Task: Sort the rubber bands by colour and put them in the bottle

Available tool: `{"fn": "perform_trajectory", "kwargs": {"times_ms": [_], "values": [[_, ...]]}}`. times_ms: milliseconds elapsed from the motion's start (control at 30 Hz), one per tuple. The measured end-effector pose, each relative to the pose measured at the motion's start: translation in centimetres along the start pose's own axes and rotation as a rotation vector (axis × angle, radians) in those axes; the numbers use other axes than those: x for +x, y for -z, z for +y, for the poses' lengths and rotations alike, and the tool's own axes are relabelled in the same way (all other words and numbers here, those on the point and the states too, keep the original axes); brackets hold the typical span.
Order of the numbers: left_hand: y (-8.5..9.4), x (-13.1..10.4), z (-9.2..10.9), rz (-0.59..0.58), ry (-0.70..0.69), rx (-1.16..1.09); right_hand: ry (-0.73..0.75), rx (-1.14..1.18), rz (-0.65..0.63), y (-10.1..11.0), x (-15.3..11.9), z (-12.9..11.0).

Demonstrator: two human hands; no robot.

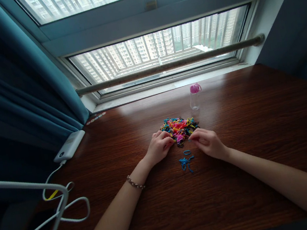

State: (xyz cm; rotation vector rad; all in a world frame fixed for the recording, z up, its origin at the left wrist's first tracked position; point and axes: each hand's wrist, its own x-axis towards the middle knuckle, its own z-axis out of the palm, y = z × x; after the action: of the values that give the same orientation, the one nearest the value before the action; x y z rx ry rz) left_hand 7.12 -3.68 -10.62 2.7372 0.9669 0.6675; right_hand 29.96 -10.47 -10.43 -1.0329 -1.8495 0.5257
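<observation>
A heap of small multicoloured rubber bands [179,127] lies on the brown wooden table [149,201]. At the heap's left edge rests my left hand [160,146], its fingers curled together; whatever they hold, if anything, is hidden. My right hand [209,143] is by the heap's lower right side, thumb and fingertips pinched; what sits in the pinch is too small to make out. Between the hands and nearer to me is a small group of blue rubber bands [183,162]. One blue loop [187,152] lies just above that group, apart from it.
Behind the heap stands a clear bottle [194,102] with a pink lid. At the left edge, a white power bank [70,145] has a white cable [79,219] looping over the table. A blue curtain [33,72] hangs left of the window; a rail [169,66] crosses it.
</observation>
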Motion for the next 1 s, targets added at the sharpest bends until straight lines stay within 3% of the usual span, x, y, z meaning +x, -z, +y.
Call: {"fn": "perform_trajectory", "kwargs": {"times_ms": [133,333,500,567,633,733,867,933,1000], "values": [[0.0,0.1,0.1,0.002,0.011,-0.032,0.192,-0.002,-0.292,-0.4,-0.3,-0.9],[0.0,-0.1,-0.5,0.154,0.135,-0.225,0.249,-0.093,-0.385,-0.8,-0.2,-0.7],[-0.4,-0.3,-1.2,0.303,0.254,-0.39,0.22,0.094,-0.528,-0.4,-0.2,-1.1],[-0.4,-0.3,-1.0,0.321,0.263,-0.437,0.155,0.141,-0.469,-0.3,-0.2,-1.1],[-0.3,-0.2,-0.5,0.307,0.237,-0.474,0.072,0.113,-0.324,-0.3,-0.1,-0.9],[-0.1,-0.2,1.0,0.175,0.122,-0.511,-0.025,0.01,-0.16,-0.3,0.0,-0.2],[-0.4,-0.2,3.0,-0.114,-0.075,-0.472,-0.069,-0.071,-0.162,-0.1,0.5,0.9],[-0.9,-0.1,3.4,-0.14,-0.11,-0.405,-0.071,-0.089,-0.155,0.0,0.8,1.6],[-1.4,-0.1,3.0,-0.09,-0.085,-0.323,-0.071,-0.106,-0.116,0.1,1.1,2.3]]}}
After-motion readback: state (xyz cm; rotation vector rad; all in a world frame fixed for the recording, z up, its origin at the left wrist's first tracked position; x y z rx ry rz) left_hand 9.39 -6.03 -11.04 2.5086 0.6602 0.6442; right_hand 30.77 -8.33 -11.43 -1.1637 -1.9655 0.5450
